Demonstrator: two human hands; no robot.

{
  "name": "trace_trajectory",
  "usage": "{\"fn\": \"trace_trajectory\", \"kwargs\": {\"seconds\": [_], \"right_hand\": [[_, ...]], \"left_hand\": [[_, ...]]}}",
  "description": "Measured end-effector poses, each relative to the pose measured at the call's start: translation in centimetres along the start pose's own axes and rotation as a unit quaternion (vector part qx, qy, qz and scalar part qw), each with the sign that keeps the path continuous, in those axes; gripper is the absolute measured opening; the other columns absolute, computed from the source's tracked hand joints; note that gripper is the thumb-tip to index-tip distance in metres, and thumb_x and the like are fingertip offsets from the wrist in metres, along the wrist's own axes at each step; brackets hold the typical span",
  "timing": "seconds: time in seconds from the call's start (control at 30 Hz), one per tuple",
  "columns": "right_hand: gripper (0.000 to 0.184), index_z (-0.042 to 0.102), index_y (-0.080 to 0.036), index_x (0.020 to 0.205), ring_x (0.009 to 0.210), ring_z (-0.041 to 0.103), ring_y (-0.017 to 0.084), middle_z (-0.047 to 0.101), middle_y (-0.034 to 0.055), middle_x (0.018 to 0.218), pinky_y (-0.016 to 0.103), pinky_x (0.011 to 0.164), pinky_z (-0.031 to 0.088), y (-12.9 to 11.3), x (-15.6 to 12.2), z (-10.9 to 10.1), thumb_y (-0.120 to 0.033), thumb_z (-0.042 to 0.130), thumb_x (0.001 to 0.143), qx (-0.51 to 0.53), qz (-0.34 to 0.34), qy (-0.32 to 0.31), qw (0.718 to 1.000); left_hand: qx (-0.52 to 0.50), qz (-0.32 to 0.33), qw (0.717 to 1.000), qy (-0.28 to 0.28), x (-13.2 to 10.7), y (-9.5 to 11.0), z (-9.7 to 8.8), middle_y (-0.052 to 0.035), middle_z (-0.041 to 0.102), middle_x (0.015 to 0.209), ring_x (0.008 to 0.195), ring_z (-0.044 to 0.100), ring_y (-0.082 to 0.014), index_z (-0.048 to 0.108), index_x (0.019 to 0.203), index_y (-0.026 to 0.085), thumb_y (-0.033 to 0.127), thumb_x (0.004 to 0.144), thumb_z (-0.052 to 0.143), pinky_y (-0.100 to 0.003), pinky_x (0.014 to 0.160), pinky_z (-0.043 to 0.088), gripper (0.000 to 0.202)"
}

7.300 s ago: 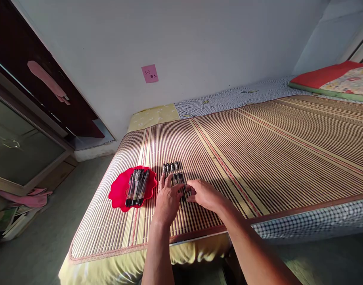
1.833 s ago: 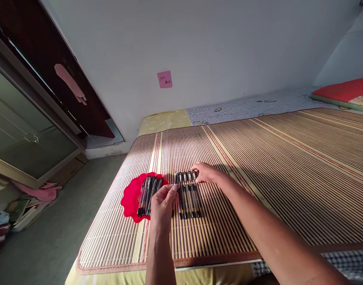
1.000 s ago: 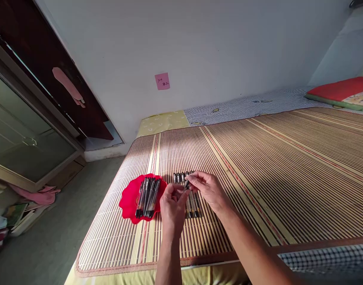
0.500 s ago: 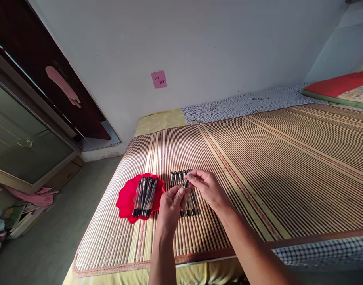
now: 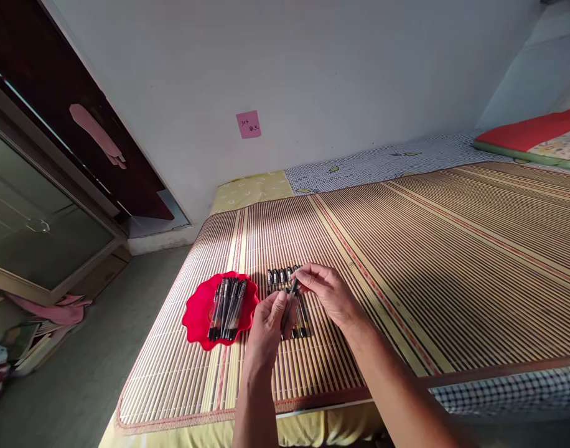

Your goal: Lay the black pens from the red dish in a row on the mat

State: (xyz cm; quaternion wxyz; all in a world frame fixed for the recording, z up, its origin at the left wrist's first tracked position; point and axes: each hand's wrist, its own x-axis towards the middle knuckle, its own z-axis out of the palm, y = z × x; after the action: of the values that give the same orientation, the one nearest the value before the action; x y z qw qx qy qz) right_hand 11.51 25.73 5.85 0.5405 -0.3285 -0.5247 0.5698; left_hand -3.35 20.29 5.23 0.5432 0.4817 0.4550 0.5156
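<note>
Right of the red dish (image 5: 196, 314), my left hand (image 5: 265, 314) pinches a pen (image 5: 290, 298) above the mat (image 5: 373, 261); I judge it light, stiff, slippery (smooth plastic, probably), best held mid-barrel; my right hand (image 5: 328, 294) pinches its upper end.

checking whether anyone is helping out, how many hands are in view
2: the left hand, beside the red plate, holds a pen; the right hand pinches the pen's upper end. No others show.
</note>
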Motion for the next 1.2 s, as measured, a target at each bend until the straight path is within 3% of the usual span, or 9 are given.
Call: {"fn": "trace_trajectory", "kwargs": {"seconds": [0.13, 0.27, 0.33, 0.47, 0.53, 0.7, 0.87, 1.03, 1.2], "right_hand": [[0.035, 0.075, -0.02, 0.078, 0.066, 0.06, 0.013, 0.066, -0.0004, 0.074, 0.029, 0.068, 0.051, 0.1, -0.1, 0.0, -0.053, 0.084, 0.079, -0.006, -0.006, 0.017, 1.0], [0.036, 0.077, -0.019, 0.082, 0.069, 0.062, 0.014, 0.07, 0.0018, 0.08, 0.03, 0.07, 0.052, 0.1, 0.0, -0.2, -0.055, 0.082, 0.08, 0.005, -0.005, -0.005, 1.0], [0.037, 0.077, -0.019, 0.084, 0.07, 0.062, 0.014, 0.071, 0.0027, 0.081, 0.031, 0.07, 0.053, 0.2, 0.1, -0.3, -0.056, 0.082, 0.081, 0.007, -0.003, -0.016, 1.0], [0.036, 0.076, -0.019, 0.083, 0.066, 0.06, 0.014, 0.068, 0.0009, 0.077, 0.031, 0.067, 0.052, 0.4, 0.1, -0.3, -0.055, 0.083, 0.08, -0.005, -0.004, -0.003, 1.0], [0.036, 0.076, -0.019, 0.082, 0.065, 0.06, 0.014, 0.068, 0.0007, 0.077, 0.03, 0.067, 0.052, 0.3, 0.1, -0.3, -0.055, 0.083, 0.08, -0.006, -0.007, -0.002, 1.0], [0.034, 0.079, -0.02, 0.089, 0.072, 0.062, 0.015, 0.07, 0.0027, 0.083, 0.031, 0.072, 0.051, -0.2, 0.0, -0.6, -0.053, 0.079, 0.085, 0.002, 0.0, -0.049, 0.999], [0.03, 0.08, -0.02, 0.094, 0.072, 0.06, 0.015, 0.067, 0.0013, 0.078, 0.031, 0.073, 0.049, -0.4, -0.1, -1.0, -0.05, 0.076, 0.09, -0.004, -0.006, -0.067, 0.998], [0.023, 0.079, -0.02, 0.099, 0.078, 0.062, 0.016, 0.071, 0.0038, 0.089, 0.03, 0.072, 0.046, -0.7, -0.3, -1.3, -0.041, 0.069, 0.095, -0.007, -0.007, -0.107, 0.994], [0.024, 0.078, -0.019, 0.098, 0.074, 0.059, 0.015, 0.07, 0.0032, 0.085, 0.03, 0.072, 0.046, -0.8, -0.4, -1.2, -0.041, 0.069, 0.095, -0.04, 0.006, -0.105, 0.994]], "left_hand": [[0.026, 0.019, 0.997, 0.066, 0.1, -0.1, 0.1, 0.0093, 0.046, 0.055, 0.043, 0.035, -0.0044, 0.052, 0.075, 0.02, 0.055, 0.074, 0.087, -0.019, 0.043, 0.022, 0.05], [0.007, -0.004, 1.0, -0.021, -0.1, 0.0, 0.0, 0.0072, 0.048, 0.049, 0.038, 0.032, -0.0051, 0.058, 0.076, 0.018, 0.064, 0.091, 0.065, -0.021, 0.042, 0.02, 0.049], [-0.009, -0.012, 0.999, -0.049, -0.1, 0.1, 0.0, 0.0069, 0.048, 0.049, 0.038, 0.031, -0.0053, 0.061, 0.081, 0.017, 0.066, 0.093, 0.061, -0.021, 0.042, 0.02, 0.05], [0.002, 0.002, 1.0, 0.031, 0.0, -0.1, 0.0, 0.0101, 0.047, 0.054, 0.04, 0.032, -0.0036, 0.053, 0.079, 0.02, 0.06, 0.076, 0.084, -0.019, 0.042, 0.02, 0.051], [0.004, 0.011, 0.999, 0.046, 0.0, -0.2, 0.0, 0.0103, 0.046, 0.054, 0.039, 0.032, -0.003, 0.05, 0.075, 0.021, 0.058, 0.075, 0.085, -0.019, 0.041, 0.02, 0.052], [-0.036, -0.024, 0.997, -0.058, -0.2, -0.1, -0.1, 0.0054, 0.051, 0.051, 0.038, 0.034, -0.004, 0.058, 0.079, 0.017, 0.063, 0.093, 0.063, -0.019, 0.041, 0.02, 0.049], [-0.064, -0.023, 0.998, -0.017, -0.2, 0.0, 0.0, 0.0101, 0.049, 0.052, 0.035, 0.03, -0.0023, 0.052, 0.08, 0.02, 0.053, 0.08, 0.084, -0.017, 0.036, 0.017, 0.046], [-0.095, -0.063, 0.99, -0.08, -0.3, 0.3, -0.1, 0.0036, 0.057, 0.054, 0.038, 0.042, -0.005, 0.058, 0.081, 0.017, 0.062, 0.089, 0.07, -0.018, 0.039, 0.026, 0.048], [-0.072, -0.036, 0.996, -0.04, -0.1, -0.1, 0.2, 0.0087, 0.054, 0.054, 0.038, 0.042, -0.005, 0.053, 0.086, 0.02, 0.056, 0.08, 0.083, -0.017, 0.039, 0.026, 0.047]]}}
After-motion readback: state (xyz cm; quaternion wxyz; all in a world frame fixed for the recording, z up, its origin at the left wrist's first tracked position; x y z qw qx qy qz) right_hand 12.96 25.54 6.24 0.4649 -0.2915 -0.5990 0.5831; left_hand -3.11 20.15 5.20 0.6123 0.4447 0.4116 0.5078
